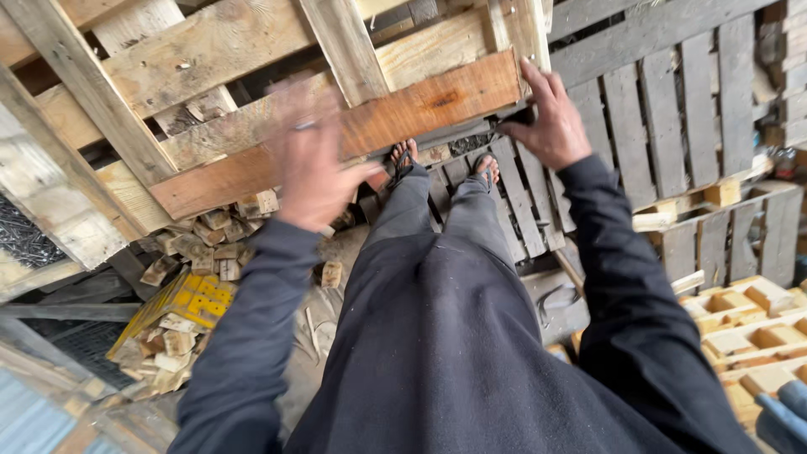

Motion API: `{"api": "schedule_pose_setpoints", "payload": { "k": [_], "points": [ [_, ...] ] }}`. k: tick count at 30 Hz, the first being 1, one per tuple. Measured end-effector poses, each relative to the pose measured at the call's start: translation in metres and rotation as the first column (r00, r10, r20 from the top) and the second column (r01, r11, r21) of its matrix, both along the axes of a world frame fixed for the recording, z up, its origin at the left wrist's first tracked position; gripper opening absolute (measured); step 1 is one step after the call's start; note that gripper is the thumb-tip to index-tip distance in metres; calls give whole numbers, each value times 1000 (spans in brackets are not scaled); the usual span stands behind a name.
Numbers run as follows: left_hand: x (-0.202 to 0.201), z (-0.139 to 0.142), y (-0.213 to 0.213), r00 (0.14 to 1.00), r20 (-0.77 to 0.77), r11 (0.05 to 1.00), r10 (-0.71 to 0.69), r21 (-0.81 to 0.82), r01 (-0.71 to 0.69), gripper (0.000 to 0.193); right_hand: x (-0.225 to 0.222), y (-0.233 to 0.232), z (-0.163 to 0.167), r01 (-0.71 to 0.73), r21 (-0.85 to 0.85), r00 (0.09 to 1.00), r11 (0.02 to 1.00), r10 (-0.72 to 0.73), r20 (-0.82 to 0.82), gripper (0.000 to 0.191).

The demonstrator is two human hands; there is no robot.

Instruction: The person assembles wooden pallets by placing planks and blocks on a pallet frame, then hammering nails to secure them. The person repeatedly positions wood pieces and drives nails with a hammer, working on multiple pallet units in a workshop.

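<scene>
A wooden pallet (252,92) leans tilted in front of me, its reddish-brown lower board (437,101) nearest my hands. My right hand (551,122) grips the right end of that board, fingers curled over its edge. My left hand (311,160) is blurred by motion; it lies over the lower board's left part, fingers spread, a ring on one finger, and whether it touches the wood I cannot tell. Both arms wear dark long sleeves. Below, my feet in sandals (445,164) stand on a flat grey pallet (513,210).
Small wood blocks (210,235) lie heaped at lower left, some in a yellow crate (202,298). Grey pallets (681,92) lie flat at the right. Pale new pallets (748,328) are stacked at lower right. A light board (59,210) leans at far left.
</scene>
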State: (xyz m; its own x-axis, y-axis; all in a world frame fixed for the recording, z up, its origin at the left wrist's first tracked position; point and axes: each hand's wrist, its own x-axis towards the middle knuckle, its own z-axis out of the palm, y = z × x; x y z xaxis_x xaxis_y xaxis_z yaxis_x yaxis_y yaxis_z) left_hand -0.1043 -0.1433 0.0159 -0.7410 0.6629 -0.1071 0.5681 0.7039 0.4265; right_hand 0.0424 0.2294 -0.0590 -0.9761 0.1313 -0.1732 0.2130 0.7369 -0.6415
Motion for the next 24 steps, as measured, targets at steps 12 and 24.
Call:
{"api": "schedule_pose_setpoints", "payload": {
  "k": [12,24],
  "points": [
    [32,-64,184,993,-36,994,-112,5,113,104,-38,34,-31,-184,182,980,966,195,-42,92],
    [36,-57,179,989,-84,990,-121,61,127,97,-35,32,-47,-158,201,979,967,180,-97,100]
  ]
}}
